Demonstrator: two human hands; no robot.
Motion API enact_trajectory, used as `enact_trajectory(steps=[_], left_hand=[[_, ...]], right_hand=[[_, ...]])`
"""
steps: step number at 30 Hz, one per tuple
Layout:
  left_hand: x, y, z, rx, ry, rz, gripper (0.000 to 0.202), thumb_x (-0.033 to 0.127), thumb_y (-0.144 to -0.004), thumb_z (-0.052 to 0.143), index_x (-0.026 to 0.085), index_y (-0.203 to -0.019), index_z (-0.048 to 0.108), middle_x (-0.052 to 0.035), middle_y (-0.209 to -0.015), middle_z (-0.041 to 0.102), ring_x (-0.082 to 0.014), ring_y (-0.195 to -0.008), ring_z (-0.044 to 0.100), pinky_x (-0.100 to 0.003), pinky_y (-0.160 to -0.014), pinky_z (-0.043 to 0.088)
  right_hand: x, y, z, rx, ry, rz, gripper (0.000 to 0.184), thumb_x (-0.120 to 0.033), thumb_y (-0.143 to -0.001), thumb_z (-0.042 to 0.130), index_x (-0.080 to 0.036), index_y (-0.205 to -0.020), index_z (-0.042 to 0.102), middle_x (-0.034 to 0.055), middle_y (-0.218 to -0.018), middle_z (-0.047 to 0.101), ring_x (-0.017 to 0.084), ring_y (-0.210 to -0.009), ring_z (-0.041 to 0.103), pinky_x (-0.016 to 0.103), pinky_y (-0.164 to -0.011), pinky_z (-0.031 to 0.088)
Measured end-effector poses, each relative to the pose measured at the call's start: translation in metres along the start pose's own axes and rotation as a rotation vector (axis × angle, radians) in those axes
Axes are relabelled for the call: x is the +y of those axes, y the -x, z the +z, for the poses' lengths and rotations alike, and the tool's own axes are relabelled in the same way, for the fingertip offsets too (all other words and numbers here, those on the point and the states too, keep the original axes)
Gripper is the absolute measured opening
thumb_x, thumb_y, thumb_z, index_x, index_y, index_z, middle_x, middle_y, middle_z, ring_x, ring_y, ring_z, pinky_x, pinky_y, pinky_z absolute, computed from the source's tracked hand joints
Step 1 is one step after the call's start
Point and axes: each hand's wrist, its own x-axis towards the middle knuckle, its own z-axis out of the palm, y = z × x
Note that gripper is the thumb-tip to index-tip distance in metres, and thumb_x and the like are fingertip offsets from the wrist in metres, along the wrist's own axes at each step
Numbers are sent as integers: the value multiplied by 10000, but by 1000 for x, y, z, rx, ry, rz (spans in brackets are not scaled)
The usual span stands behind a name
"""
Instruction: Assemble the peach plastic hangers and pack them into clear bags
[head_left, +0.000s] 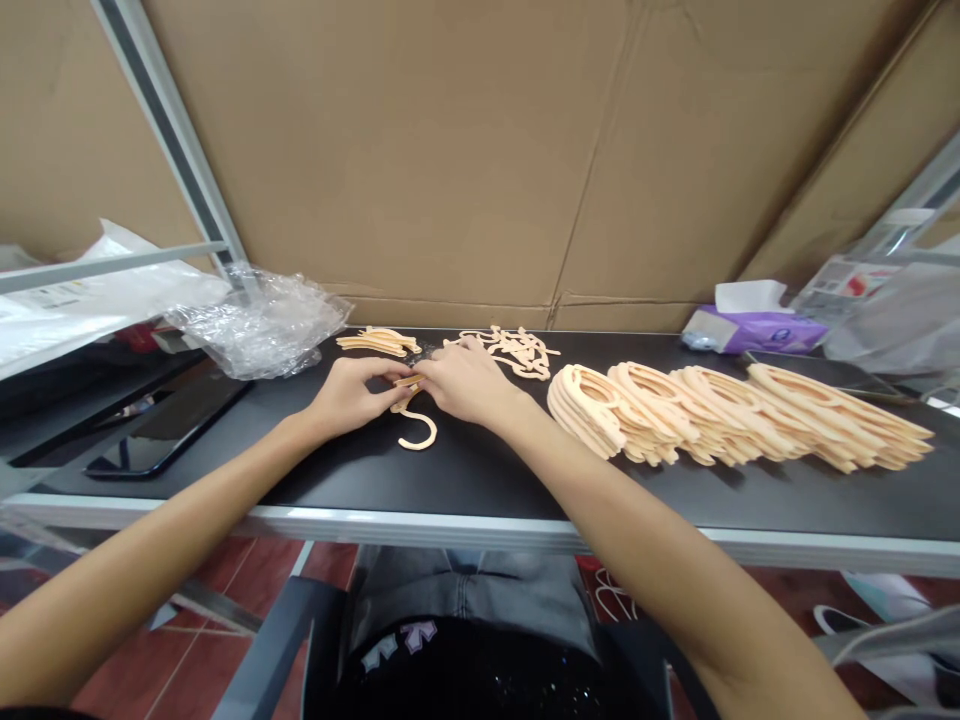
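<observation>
My left hand (352, 392) and my right hand (463, 380) meet at the middle of the black table (487, 480), fingers pinched together on a thin peach-coloured hook piece (415, 428) whose curved end lies on the table below them. A small stack of similar curved strips (379, 342) lies just beyond my left hand. A loose tangle of peach offcuts (517, 350) lies beyond my right hand.
A long overlapping row of peach ring-shaped pieces (735, 412) runs across the table's right side. Crumpled clear plastic (259, 320) sits at the back left, a dark phone (161, 435) lies at the left edge, and a purple tissue pack (754, 325) stands at the back right. A cardboard wall rises behind.
</observation>
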Motion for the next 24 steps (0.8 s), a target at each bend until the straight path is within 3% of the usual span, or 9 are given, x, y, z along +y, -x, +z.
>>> enact_trajectory(steps=[4, 7, 10, 13, 17, 24], left_hand=[[-1, -1, -1, -45, 229, -155, 304, 228, -749, 661, 151, -1036, 725, -82, -945, 792, -250, -900, 756, -382, -858, 604], [-6, -1, -2, -147, 190, -38, 317, 132, -718, 547, 176, -959, 748, -91, -1163, 763, -271, -1119, 705, -448, -1016, 548], [-6, -1, -1, -263, 103, 122, 358, 127, -789, 499, 217, -976, 791, -63, -1276, 724, -262, -1284, 612, -461, -1132, 455], [-1, -1, 0, -311, -4, 215, 340, 155, -855, 501, 226, -983, 808, -66, -1194, 753, -250, -1209, 645, -431, -1073, 489], [6, -1, -1, -264, -137, 297, 233, 240, -893, 579, 228, -948, 805, -53, -998, 774, -235, -996, 665, -422, -968, 496], [11, 1, -3, -200, -130, 216, 177, 303, -896, 611, 188, -863, 741, -59, -844, 710, -213, -897, 624, -322, -783, 520]], right_hand=[[4, -2, 0, -20, 31, 57, 319, -140, -993, 420, -157, -1075, 727, 146, -1100, 754, 263, -1075, 682, 395, -948, 356], [13, -2, -1, -42, 49, 167, 318, -122, -964, 437, -145, -1093, 727, 172, -1107, 751, 283, -1092, 691, 395, -926, 399], [17, -1, -1, -67, 48, 233, 316, -127, -964, 438, -139, -1103, 721, 184, -1116, 751, 285, -1091, 698, 409, -949, 415], [17, -1, -2, -64, 40, 269, 301, -128, -960, 452, -133, -1092, 722, 180, -1109, 755, 289, -1082, 703, 423, -968, 423], [16, -1, -4, -31, 25, 324, 304, -164, -981, 445, -132, -1089, 728, 189, -1115, 753, 300, -1048, 715, 424, -926, 461], [18, -2, -2, 35, 20, 372, 268, -140, -955, 481, -124, -1081, 716, 199, -1067, 747, 293, -1041, 710, 358, -840, 492]])
